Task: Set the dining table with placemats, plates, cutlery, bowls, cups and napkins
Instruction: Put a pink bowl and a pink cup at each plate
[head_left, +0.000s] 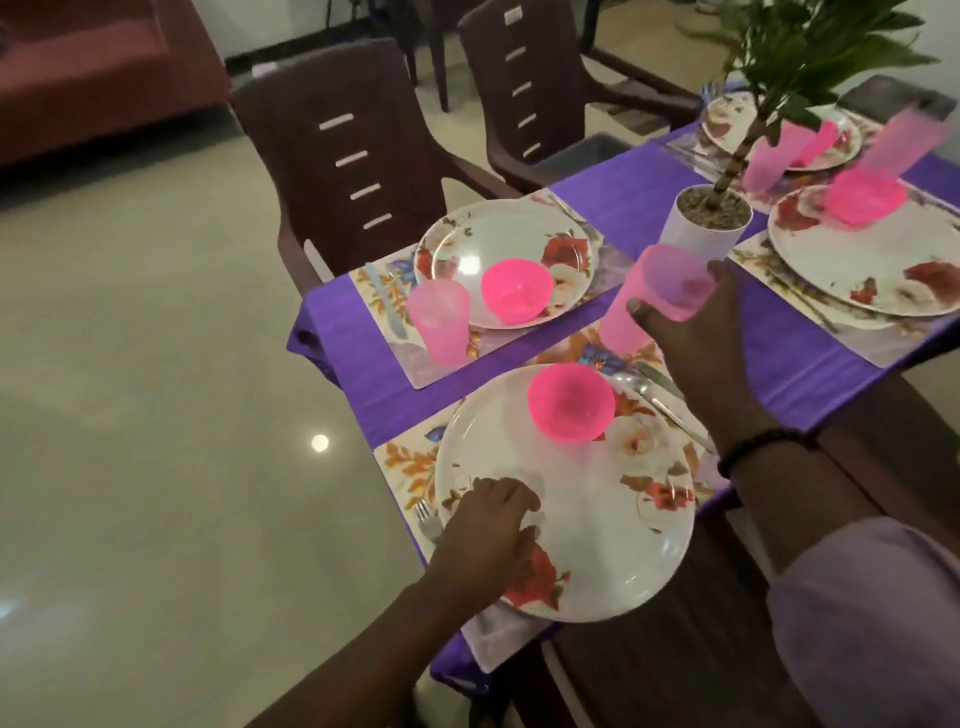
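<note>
Pink cup (655, 296) is being gripped by the right hand (698, 332), tilted just above the near placemat (402, 467), beside the plant pot (696, 236). Left hand (485, 525) is resting curled on the floral plate (587, 525), which is carrying a pink bowl (570, 402).

Lilac sleeve (872, 613) (dark beaded bracelet (758, 447))

No readable text, label, brand, number or sign shows anywhere.
</note>
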